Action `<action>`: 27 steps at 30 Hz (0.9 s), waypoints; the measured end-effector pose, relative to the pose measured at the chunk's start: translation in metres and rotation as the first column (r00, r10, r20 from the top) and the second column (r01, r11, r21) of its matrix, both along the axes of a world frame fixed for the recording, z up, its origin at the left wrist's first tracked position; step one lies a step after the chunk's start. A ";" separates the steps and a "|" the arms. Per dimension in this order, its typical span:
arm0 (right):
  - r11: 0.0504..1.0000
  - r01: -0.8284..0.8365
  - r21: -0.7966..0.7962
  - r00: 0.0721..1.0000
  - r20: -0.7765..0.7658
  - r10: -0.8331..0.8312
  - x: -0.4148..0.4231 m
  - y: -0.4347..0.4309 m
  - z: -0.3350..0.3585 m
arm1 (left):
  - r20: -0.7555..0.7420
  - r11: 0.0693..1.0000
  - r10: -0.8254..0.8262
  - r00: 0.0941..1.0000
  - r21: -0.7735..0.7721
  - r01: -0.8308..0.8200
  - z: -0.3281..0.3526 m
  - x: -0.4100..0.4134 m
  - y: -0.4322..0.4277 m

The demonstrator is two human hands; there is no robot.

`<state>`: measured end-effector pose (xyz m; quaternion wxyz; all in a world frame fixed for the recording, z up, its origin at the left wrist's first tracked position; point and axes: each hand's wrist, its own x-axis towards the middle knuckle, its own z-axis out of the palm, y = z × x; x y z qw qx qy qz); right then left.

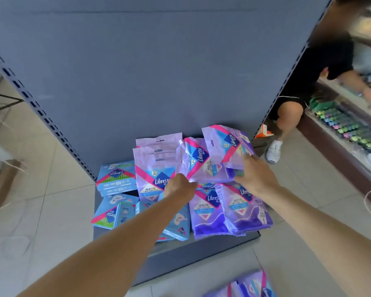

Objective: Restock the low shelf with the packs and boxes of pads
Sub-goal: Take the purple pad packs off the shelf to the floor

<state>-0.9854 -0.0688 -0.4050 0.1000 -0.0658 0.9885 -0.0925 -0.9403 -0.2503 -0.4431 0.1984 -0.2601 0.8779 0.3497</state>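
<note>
On the low grey shelf lie purple Libresse pad packs and blue pad boxes. My left hand grips the lower left edge of a tilted purple pack at the back. My right hand holds the right side of that pack and a second tilted purple pack leaning against it. Upright purple packs stand to the left. Two purple packs lie flat at the front right. Blue boxes sit at the left and under my left forearm.
The tall grey back panel rises behind the shelf. More purple packs lie on the tiled floor at the bottom. Another person crouches at the right beside a stocked shelf. A cardboard box sits at far left.
</note>
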 end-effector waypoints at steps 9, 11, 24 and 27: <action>0.909 -0.160 0.386 0.968 -0.120 0.221 -0.046 -0.021 -0.040 | 0.262 0.597 0.476 0.840 0.605 -0.527 -0.057 -0.036 0.026; 0.857 -0.169 0.486 0.948 -0.158 0.277 -0.048 -0.024 -0.047 | 0.265 0.556 0.523 0.810 0.615 -0.560 -0.061 -0.041 0.025; 0.943 -0.287 0.166 0.825 -0.457 0.332 -0.010 -0.063 -0.036 | 0.240 0.246 0.669 0.704 0.822 -0.514 -0.041 -0.035 0.037; 0.946 -0.312 -0.090 0.869 -0.430 0.245 0.000 -0.063 -0.029 | 0.246 0.108 0.696 0.675 0.893 -0.436 -0.020 -0.029 0.036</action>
